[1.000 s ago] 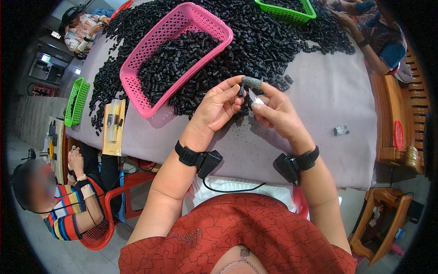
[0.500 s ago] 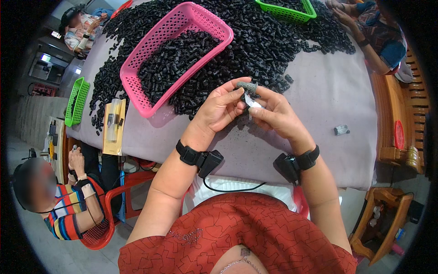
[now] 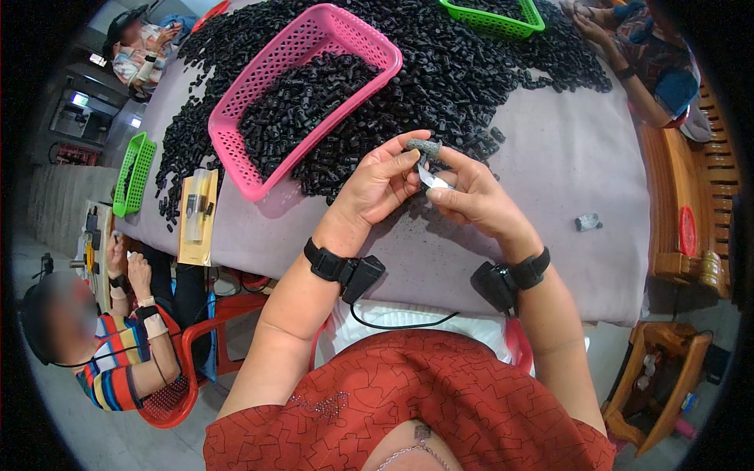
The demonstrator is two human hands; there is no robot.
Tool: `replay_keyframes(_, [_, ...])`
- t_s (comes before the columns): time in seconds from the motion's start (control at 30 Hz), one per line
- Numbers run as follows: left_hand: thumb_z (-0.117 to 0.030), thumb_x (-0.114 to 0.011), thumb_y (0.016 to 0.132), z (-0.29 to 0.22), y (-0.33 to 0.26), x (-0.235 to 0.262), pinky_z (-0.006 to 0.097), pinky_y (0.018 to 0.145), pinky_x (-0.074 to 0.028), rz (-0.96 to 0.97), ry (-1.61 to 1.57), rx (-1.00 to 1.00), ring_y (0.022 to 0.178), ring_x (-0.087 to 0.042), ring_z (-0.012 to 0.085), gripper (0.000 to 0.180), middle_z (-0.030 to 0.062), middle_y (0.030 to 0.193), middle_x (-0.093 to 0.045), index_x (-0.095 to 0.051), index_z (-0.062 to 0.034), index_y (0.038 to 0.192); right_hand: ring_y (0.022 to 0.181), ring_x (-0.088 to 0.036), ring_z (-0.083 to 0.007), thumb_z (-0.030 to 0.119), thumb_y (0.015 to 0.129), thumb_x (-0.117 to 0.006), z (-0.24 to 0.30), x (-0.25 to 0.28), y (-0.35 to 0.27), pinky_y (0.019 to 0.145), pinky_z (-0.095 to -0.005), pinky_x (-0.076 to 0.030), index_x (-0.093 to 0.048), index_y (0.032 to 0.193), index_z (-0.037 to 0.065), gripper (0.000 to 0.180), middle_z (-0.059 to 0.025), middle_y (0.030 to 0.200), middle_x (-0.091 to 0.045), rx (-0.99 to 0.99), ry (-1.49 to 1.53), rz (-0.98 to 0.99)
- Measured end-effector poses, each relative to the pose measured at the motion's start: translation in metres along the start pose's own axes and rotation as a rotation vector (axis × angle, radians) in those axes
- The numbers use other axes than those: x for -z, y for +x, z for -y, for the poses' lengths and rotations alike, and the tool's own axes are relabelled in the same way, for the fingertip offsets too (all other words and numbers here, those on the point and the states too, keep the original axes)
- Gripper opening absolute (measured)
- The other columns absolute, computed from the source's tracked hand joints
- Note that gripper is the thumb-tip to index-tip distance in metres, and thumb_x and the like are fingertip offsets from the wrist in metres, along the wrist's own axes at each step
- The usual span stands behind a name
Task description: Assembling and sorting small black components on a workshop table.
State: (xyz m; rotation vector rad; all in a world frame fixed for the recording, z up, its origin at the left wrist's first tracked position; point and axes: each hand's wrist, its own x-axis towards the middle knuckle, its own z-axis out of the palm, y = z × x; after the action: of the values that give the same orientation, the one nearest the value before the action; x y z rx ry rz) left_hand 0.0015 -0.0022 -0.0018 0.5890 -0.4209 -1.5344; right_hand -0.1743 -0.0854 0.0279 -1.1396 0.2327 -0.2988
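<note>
My left hand (image 3: 372,185) pinches a small grey-speckled cylindrical part (image 3: 425,147) between thumb and fingers, above the table's near middle. Closed on a small bright blade (image 3: 432,180), my right hand (image 3: 481,199) keeps its thumb along it. The blade points up toward the part, just below it; whether its edge touches I cannot tell. My right index fingertip rests by the part's right end. Dark crumbs are scattered on the cloth under my hands. Behind them spreads a big heap of small black cylindrical parts (image 3: 440,82).
A pink basket (image 3: 251,184) of black parts lies tilted on the heap. Green baskets (image 3: 135,177) (image 3: 514,31) stand left and far. One greyish part (image 3: 587,223) lies alone at right. A yellow card (image 3: 196,228) sits at left. Other people sit around the grey-clothed table (image 3: 565,157).
The blade has turned slightly in my right hand, showing more of its flat face. My left hand stays nearly still with the part. The person at left has raised a hand.
</note>
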Motion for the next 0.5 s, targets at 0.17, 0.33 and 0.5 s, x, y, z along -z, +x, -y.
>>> replay_keyframes(0.17, [-0.007, -0.058, 0.091, 0.0003, 0.0003, -0.0014, 0.019, 0.065, -0.054, 0.021, -0.019, 0.002, 0.07, -0.06, 0.0083, 0.044, 0.0069, 0.098, -0.063, -0.044, -0.0002, 0.132, 0.055, -0.043, -0.0021, 0.012, 0.089, -0.063, 0.0086, -0.0027, 0.0, 0.044, -0.0173, -0.031, -0.049, 0.126, 0.001, 0.041, 0.0038, 0.071, -0.053, -0.043, -0.028, -0.053])
replay_keyframes(0.33, [-0.006, -0.059, 0.091, -0.0009, 0.0005, -0.0037, 0.019, 0.064, -0.053, 0.022, -0.009, 0.014, 0.07, -0.06, 0.0085, 0.043, 0.0069, 0.099, -0.063, -0.046, 0.0, 0.131, 0.054, -0.043, -0.0019, 0.011, 0.089, -0.062, 0.0004, 0.0069, 0.0045, 0.044, -0.0173, -0.031, -0.052, 0.123, 0.001, 0.037, 0.0043, 0.069, -0.052, -0.048, -0.052, -0.078])
replay_keyframes(0.5, [-0.008, -0.06, 0.091, -0.0056, -0.0027, -0.0062, 0.019, 0.061, -0.052, -0.059, 0.074, -0.024, 0.069, -0.06, 0.0078, 0.038, 0.0062, 0.095, -0.064, -0.05, -0.0018, 0.127, 0.052, -0.042, -0.0019, 0.01, 0.089, -0.06, 0.009, -0.0021, 0.0029, 0.043, -0.0169, -0.03, -0.051, 0.127, 0.001, 0.04, 0.0046, 0.067, -0.05, -0.026, -0.041, -0.065])
